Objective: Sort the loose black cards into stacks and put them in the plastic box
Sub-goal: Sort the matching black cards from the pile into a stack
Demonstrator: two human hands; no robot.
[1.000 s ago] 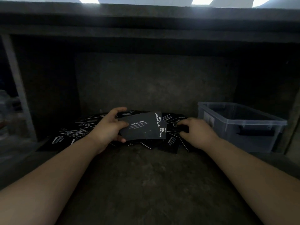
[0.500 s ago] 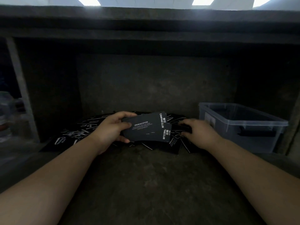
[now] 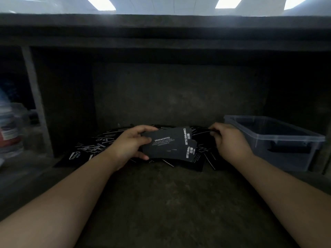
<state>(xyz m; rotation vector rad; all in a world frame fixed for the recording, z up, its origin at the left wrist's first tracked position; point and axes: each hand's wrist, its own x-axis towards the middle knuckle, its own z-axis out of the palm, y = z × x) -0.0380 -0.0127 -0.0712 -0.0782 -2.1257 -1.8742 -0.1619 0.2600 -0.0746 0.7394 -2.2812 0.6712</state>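
Loose black cards (image 3: 93, 149) with white print lie spread on the dark shelf floor at its back. My left hand (image 3: 129, 144) grips a small uneven stack of black cards (image 3: 170, 144), held above the pile with the printed faces up. To its right, my right hand (image 3: 227, 138) pinches the edge of one black card (image 3: 204, 130) lifted off the pile. A clear plastic box (image 3: 279, 140) stands at the right of the shelf, right beside that hand; its inside looks dark and I cannot tell what it holds.
The shelf is a dark recess with a back wall (image 3: 179, 93) and a low top board (image 3: 161, 33). A grey upright post (image 3: 35, 97) bounds it on the left, with blurred containers (image 3: 10, 129) beyond. Bare shelf floor (image 3: 170, 203) lies in front of the cards.
My right hand has lifted from the pile and moved up and right, now pinching a card. The left hand keeps its stack, shifted slightly up.
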